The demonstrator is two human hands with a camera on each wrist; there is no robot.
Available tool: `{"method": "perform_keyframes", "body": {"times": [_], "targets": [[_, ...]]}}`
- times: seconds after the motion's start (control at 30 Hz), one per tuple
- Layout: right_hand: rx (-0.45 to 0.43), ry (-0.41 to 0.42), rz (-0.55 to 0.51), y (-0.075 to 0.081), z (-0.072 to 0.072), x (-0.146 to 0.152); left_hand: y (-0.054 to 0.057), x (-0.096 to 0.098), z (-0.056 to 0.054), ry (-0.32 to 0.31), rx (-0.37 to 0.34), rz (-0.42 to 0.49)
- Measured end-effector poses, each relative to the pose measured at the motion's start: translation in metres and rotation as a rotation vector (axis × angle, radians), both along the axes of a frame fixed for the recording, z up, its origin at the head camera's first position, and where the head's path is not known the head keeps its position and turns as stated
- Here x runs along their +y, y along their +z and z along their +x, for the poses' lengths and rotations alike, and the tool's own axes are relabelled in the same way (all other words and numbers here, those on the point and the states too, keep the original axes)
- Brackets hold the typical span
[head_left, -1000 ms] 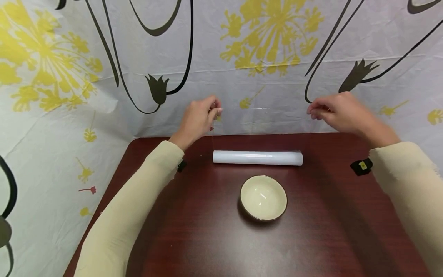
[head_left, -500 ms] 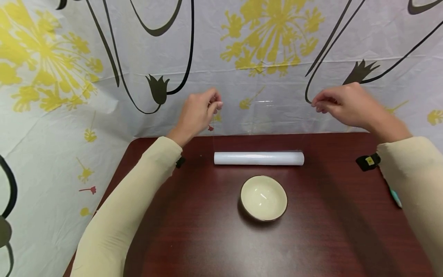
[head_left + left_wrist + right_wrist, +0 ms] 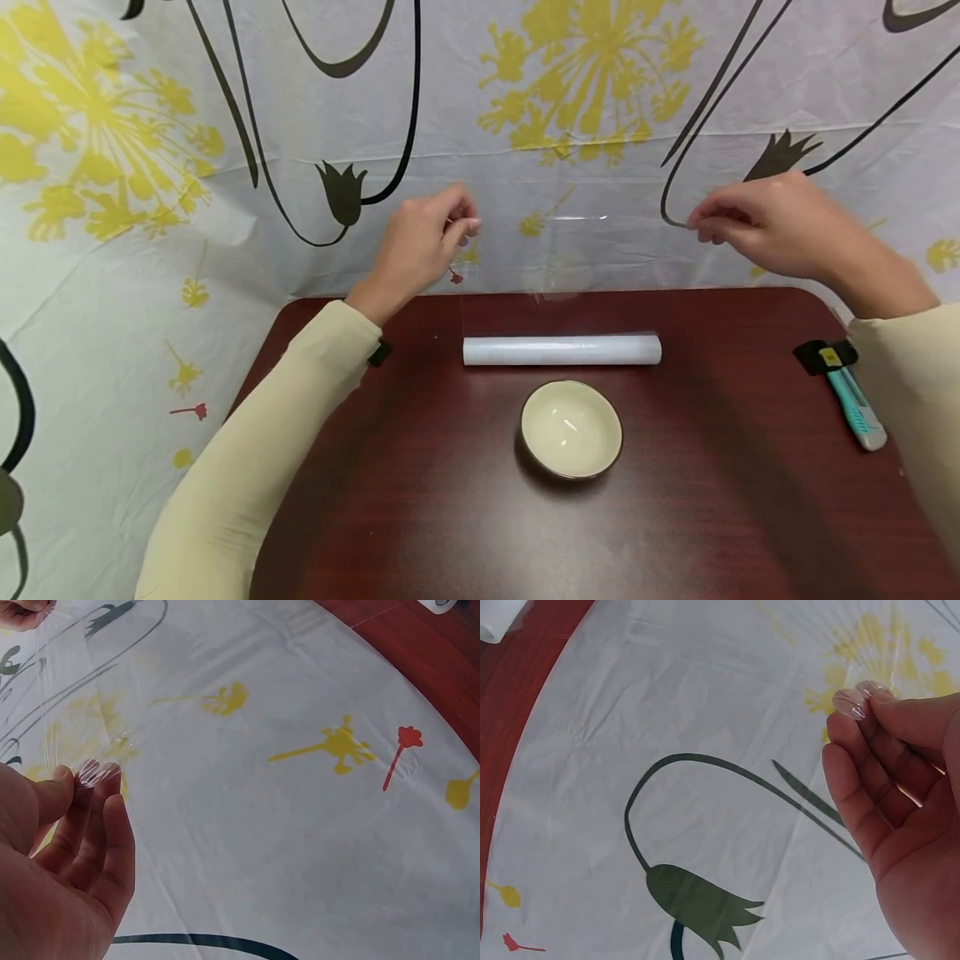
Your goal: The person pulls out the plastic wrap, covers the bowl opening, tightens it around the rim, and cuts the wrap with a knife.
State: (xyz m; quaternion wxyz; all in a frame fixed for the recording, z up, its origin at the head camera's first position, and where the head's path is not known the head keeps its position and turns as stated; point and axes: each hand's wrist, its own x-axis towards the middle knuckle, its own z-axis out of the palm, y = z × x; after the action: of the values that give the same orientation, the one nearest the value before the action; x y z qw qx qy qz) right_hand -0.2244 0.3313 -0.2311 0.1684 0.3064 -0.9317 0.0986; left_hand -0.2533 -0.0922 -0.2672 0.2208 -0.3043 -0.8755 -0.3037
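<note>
"Fingers pinching on both sides, then?"

"Yes. In the left wrist view, thumb and fingertips of the left hand (image 3: 416, 248) press together on crumpled clear film (image 3: 579, 218); in the right wrist view, the right hand (image 3: 783, 227) pinches it the same way. The other fingers curl loosely rather than spread."

"Where does the film hang?"

"Between the two hands, almost invisible but for a glint. Take the bowl (image 3: 558, 429) as the dial's centre: left hand towards eleven, right hand between one and two, white roll (image 3: 562, 351) at twelve, lying on the table (image 3: 420, 500)."

"What's just changed?"

"The right hand has moved outward, towards two, so the hands are farther apart. The roll has slid slightly towards the bowl, and a teal cutter (image 3: 855, 407) at three o'clock has come out from behind the right sleeve (image 3: 915, 367)."

"Meaning?"

"As I judge it, the film is being drawn wider and tauter. A faint edge dropping from near the left hand suggests it remains joined to the roll."

"Any brands or writing?"

"None I can read. Roll and bowl show no lettering; any marks on the cutter, or on the yellow patch (image 3: 830, 357) of the black wrist device (image 3: 810, 358), are too small. The wall cloth (image 3: 465, 108) carries printed flowers, no words."
</note>
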Motion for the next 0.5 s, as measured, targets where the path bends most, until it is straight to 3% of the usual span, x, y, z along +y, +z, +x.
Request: {"method": "perform_keyframes", "body": {"times": [0.2,0.33,0.5], "targets": [[-0.009,0.003,0.014,0.003,0.02,0.001,0.001,-0.007,0.017,-0.041,-0.009,0.038],[0.043,0.041,0.013,0.002,0.032,0.001,0.001,-0.013,0.029,-0.081,-0.012,0.052],[0.085,0.089,-0.006,0.002,0.047,0.002,0.0,-0.018,0.043,-0.131,0.047,0.039]]}}
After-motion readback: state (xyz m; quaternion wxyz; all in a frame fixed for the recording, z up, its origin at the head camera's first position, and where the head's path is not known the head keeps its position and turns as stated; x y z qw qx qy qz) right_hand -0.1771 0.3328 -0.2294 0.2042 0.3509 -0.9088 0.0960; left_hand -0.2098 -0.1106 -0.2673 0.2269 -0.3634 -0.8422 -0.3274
